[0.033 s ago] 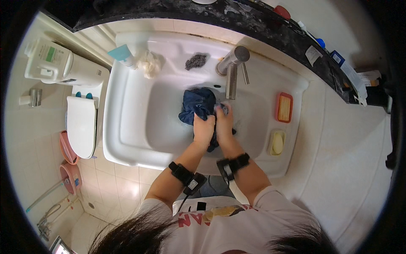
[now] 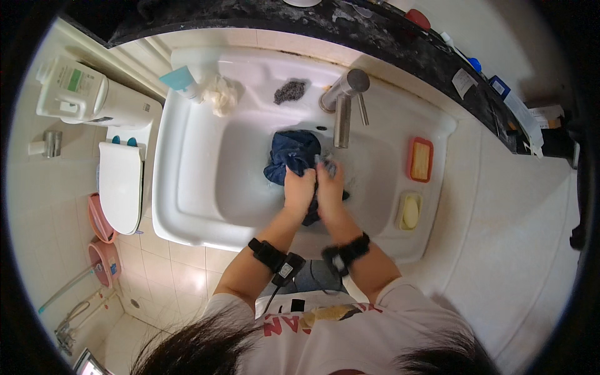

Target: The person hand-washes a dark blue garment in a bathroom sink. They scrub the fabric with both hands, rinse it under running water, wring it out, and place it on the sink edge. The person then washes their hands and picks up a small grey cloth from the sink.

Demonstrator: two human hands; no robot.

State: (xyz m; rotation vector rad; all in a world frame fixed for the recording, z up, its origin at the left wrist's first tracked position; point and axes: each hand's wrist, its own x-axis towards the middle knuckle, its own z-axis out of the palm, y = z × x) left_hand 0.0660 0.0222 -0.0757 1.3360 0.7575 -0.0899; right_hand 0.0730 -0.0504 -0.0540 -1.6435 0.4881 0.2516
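A dark blue wet cloth [image 2: 291, 147] lies bunched in the basin of the white sink [image 2: 187, 169]. My left hand [image 2: 300, 187] is closed on its near side. Right beside it, my right hand [image 2: 329, 189] grips another part of the same cloth, with a paler, greyish patch showing at its fingertips. Some of the cloth hangs down between and behind my wrists. The fingers of both hands are partly hidden, and the right hand is slightly blurred. Just beyond my hands, the metal faucet [image 2: 342, 119] reaches over the basin.
On the sink's right rim sit a red soap dish [image 2: 420, 160] and a pale dish with yellow soap [image 2: 410, 211]. At the back left stand a blue-capped tube [image 2: 181, 81] and a whitish crumpled wad [image 2: 220, 95]; a dark scouring pad [image 2: 290, 91] lies nearer the faucet. A toilet [image 2: 121, 187] is left.
My right hand has shifted slightly left, closer to my left hand, and its forearm has turned a little. My left hand and the main bunch of cloth have barely moved.
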